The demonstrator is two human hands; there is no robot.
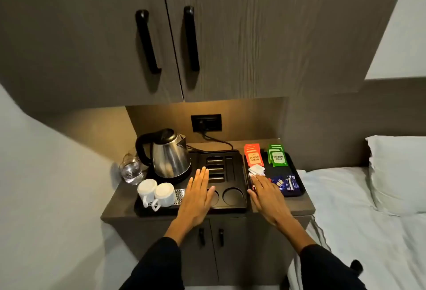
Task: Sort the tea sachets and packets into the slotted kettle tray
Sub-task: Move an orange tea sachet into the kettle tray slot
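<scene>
A: Which hand is nearer the white sachets (257,170)?
B: The right hand (265,194). It's flat, fingers extended, gripping nothing, fingertips touching the pile just ahead in the side tray (297,174).
A: And the left hand (198,194)?
B: Open and empty over the kettle tray (239,174), whose slots (215,168) lie left of the sachets.

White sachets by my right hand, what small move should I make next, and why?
Probably close your right hand on the white sachets: its fingertips already reach them on the side tray, both hands are flat and empty, and the kettle tray slots look unfilled.
</scene>
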